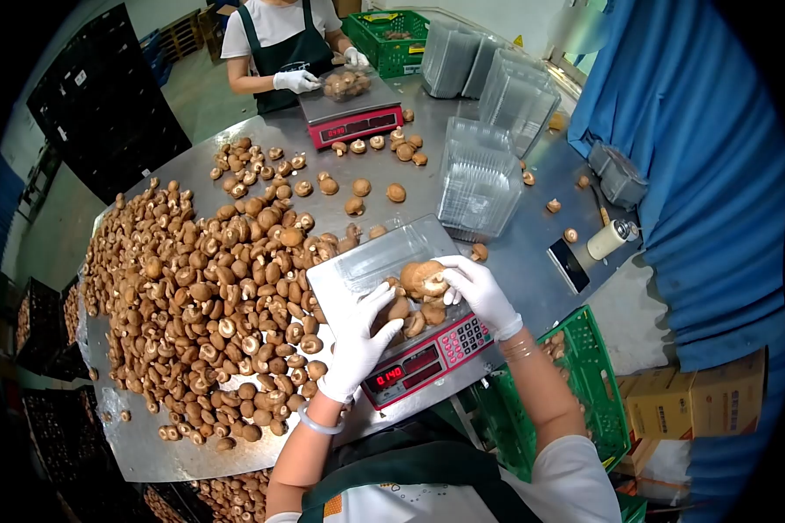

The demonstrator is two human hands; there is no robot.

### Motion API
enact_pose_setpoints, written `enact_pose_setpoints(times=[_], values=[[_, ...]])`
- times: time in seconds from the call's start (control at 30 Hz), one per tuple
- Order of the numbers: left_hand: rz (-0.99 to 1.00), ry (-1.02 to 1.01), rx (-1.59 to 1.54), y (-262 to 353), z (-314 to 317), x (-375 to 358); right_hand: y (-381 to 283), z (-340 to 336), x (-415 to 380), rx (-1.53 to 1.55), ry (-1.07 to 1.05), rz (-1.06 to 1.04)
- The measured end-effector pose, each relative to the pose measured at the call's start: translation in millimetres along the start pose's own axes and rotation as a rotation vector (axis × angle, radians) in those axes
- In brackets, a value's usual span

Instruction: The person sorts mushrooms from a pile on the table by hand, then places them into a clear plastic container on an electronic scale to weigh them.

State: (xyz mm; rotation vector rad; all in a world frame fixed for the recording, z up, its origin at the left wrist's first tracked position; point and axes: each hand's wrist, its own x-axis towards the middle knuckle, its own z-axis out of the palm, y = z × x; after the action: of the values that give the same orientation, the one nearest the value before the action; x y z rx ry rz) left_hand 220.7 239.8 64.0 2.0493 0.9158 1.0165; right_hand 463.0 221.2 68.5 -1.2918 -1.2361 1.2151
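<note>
In front of me stands a red digital scale (pixel 420 370) with a display reading 0.140. On its plate lies a clear plastic container (pixel 366 266) with several brown mushrooms (pixel 399 309) at its near end. My right hand (pixel 481 295), in a white glove, pinches a large mushroom (pixel 426 277) over the pile. Also gloved, my left hand (pixel 362 340) rests at the left side of these mushrooms, thumb and fingers apart and holding nothing; part of the container is hidden behind it.
A heap of mushrooms (pixel 209 296) covers the metal table's left side. Stacks of clear containers (pixel 480 179) stand beyond my scale. Across the table a co-worker (pixel 283 52) handles a filled container at another scale (pixel 353 129). A phone (pixel 569 265) and a cream bottle (pixel 608 240) lie right; a green crate (pixel 589 375) sits below.
</note>
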Motion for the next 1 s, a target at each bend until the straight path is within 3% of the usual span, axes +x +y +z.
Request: enact_pose_setpoints(times=[0.1,0.17,0.23,0.27,0.3,0.33,0.43,0.47,0.5,0.53,0.57,0.6,0.63,0.67,0.7,0.73,0.8,0.87,1.0], values=[[-0.272,-0.031,-0.274,-9.8,-9.6,-5.3,-21.8,11.2,-8.2,-0.012,0.057,-0.027],[-0.5,0.048,-0.923,3.8,-14.0,-5.7,-37.2,41.9,-10.0,-0.182,-0.022,-0.16],[-0.561,0.016,-1.161,6.4,-22.7,-15.3,-41.8,76.6,-8.5,-0.301,-0.232,-0.348],[-0.512,0.069,-1.079,1.6,-28.2,-21.0,-49.0,85.2,-8.2,-0.331,-0.316,-0.374],[-0.465,0.122,-0.999,-3.9,-35.9,-28.2,-48.9,88.6,-4.5,-0.328,-0.27,-0.52],[-0.459,0.193,-0.968,1.9,-54.5,-38.0,-50.9,82.5,-1.7,-0.335,-0.219,-0.525],[-0.554,0.624,-0.643,3.6,-113.8,-91.6,-69.2,43.6,-0.3,-0.334,-0.031,-0.387],[-0.588,0.773,-0.522,3.4,-132.4,-114.7,-66.4,31.3,2.7,-0.354,0.05,-0.441],[-0.563,0.83,-0.443,-38.3,-157.8,-167.3,-56.5,19.1,4.1,-0.391,0.131,-0.397],[-0.58,0.977,-0.304,-30.4,-176.9,-198.6,-46.2,7.3,3.4,-0.381,0.151,-0.412],[-0.651,1.115,-0.182,-37.6,-190.3,-237.4,-37.5,0.3,3.2,-0.376,0.172,-0.43],[-0.827,1.155,0.145,-43.9,-202.0,-282.3,-30.0,0.2,3.5,-0.463,0.16,-0.444],[-0.825,1.27,0.176,-57.9,-208.5,-325.0,-24.8,0.8,2.7,-0.549,0.15,-0.459],[-0.898,1.269,0.321,-67.2,-216.1,-361.9,-23.1,7.9,2.8,-0.698,0.106,-0.507],[-0.849,1.191,0.411,-69.4,-217.7,-381.8,-25.0,14.0,6.3,-0.85,-0.016,-0.594],[-0.896,1.161,0.434,-67.3,-211.2,-374.7,-20.3,24.4,7.7,-0.896,-0.045,-0.601],[-0.942,1.106,0.341,-56.4,-184.7,-328.5,-9.8,44.8,16.3,-0.944,-0.082,-0.619],[-0.975,1.017,0.246,-41.5,-155.8,-262.3,-2.2,57.7,24.2,-1.44,-0.195,-0.57],[-0.724,0.791,0.072,-34.6,-116.2,-185.5,6.7,49.2,32.1,-1.147,-0.151,-0.492]])
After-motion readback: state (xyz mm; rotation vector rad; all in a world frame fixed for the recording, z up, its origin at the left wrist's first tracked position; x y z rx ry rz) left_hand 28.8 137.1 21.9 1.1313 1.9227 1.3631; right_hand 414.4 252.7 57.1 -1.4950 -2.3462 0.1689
